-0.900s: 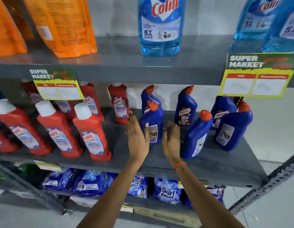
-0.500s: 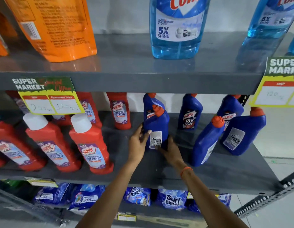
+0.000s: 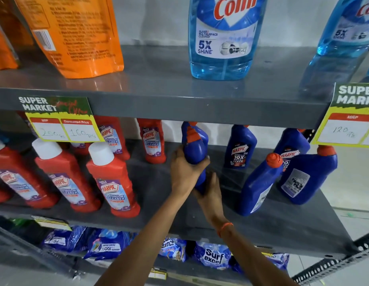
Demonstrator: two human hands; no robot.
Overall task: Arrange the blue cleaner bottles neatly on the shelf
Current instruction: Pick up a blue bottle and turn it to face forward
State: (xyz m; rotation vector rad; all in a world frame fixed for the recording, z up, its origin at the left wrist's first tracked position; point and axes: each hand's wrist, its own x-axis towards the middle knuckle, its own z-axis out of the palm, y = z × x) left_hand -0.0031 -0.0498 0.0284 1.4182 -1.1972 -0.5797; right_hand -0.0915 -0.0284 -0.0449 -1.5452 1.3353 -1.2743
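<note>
While we hold it: blue bottle (image 3: 195, 147), frame centre, on the middle shelf (image 3: 282, 221).
Grip: left hand (image 3: 184, 172) wraps its body; right hand (image 3: 210, 193) cups its base.
Axis: upright, cap tipped upper left.

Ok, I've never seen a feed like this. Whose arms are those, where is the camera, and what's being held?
No machine here: a person works with bare hands, and one head-worn camera looks forward and down at a grey shelf. The left hand wraps the middle of a blue bottle; the right hand, orange band at the wrist, grips its base. Four more blue bottles stand to the right, such as the nearest one. Red bottles fill the left side.
</note>
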